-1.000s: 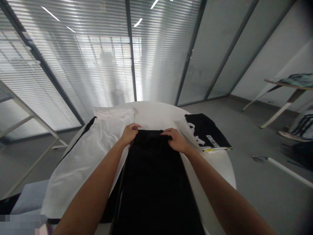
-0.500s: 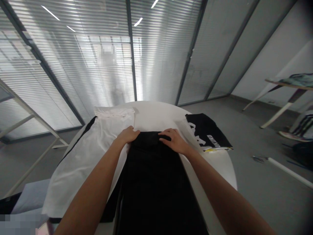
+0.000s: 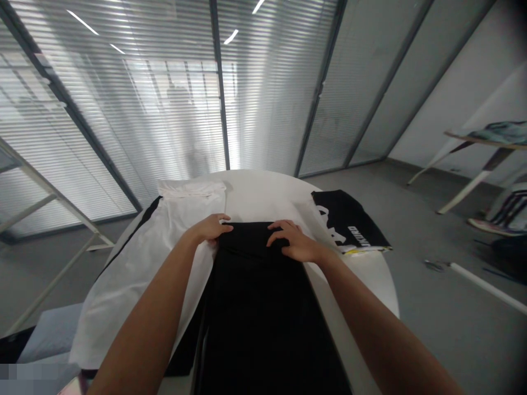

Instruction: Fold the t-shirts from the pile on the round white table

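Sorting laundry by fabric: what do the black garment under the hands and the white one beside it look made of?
Black garment: matte, probably a soft knit; it absorbs light and dents under the fingers. White garment: thin, smooth cloth with a slight sheen and soft creases; the fibre cannot be told.

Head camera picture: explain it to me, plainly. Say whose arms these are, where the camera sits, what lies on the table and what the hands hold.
The camera sits on a person's head, looking down over their own bare arms. The left hand and right hand press on the far edge of a black garment spread on a round white table. Neither hand lifts anything. Left of it lies a white garment; to the right, a folded black shirt with white print. Glass walls with blinds stand behind.
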A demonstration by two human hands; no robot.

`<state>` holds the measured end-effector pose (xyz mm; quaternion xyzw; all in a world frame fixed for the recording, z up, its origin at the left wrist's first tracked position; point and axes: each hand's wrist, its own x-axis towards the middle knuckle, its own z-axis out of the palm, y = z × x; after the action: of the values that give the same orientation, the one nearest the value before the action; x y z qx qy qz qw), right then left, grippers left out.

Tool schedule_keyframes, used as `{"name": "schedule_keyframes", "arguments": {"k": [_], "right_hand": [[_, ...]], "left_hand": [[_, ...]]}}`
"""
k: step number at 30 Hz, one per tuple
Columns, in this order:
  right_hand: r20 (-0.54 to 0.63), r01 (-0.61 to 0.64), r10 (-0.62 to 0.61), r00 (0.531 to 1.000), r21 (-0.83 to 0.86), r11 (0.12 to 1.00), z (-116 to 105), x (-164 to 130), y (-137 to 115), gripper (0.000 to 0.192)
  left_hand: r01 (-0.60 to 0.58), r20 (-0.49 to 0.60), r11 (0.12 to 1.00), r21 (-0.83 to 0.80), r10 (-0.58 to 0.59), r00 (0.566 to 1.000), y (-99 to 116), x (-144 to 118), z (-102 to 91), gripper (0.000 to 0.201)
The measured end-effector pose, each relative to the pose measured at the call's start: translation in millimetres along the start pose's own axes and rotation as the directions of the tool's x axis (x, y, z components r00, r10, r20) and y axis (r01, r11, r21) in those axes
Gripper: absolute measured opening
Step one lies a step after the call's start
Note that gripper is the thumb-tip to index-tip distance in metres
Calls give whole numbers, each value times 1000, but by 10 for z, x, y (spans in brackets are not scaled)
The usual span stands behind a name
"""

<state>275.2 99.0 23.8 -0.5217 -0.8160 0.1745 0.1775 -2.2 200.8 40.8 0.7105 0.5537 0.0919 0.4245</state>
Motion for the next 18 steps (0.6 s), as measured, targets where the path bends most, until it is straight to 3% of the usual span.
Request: {"name": "schedule_keyframes", "arguments": {"k": [3, 7, 13, 18], "right_hand": [[-76, -30, 28, 997, -17, 999, 46, 42, -26, 19], [-145, -111, 100, 984, -64, 992, 138, 98, -2, 13], [-156, -73, 53, 986, -124, 990, 186, 114, 164, 24], [-258, -125, 66, 964, -218, 968, 193, 102, 239, 38]], "left_hand": [[-7, 9, 1000, 12, 7, 1000, 12, 8, 5, 56], [-37, -7, 998, -59, 37, 999, 23, 4, 27, 48], [-146, -120, 972, -185, 125, 985, -7, 86, 160, 51], [-327, -281, 931, -160, 275, 919, -9, 174, 286, 52]]}}
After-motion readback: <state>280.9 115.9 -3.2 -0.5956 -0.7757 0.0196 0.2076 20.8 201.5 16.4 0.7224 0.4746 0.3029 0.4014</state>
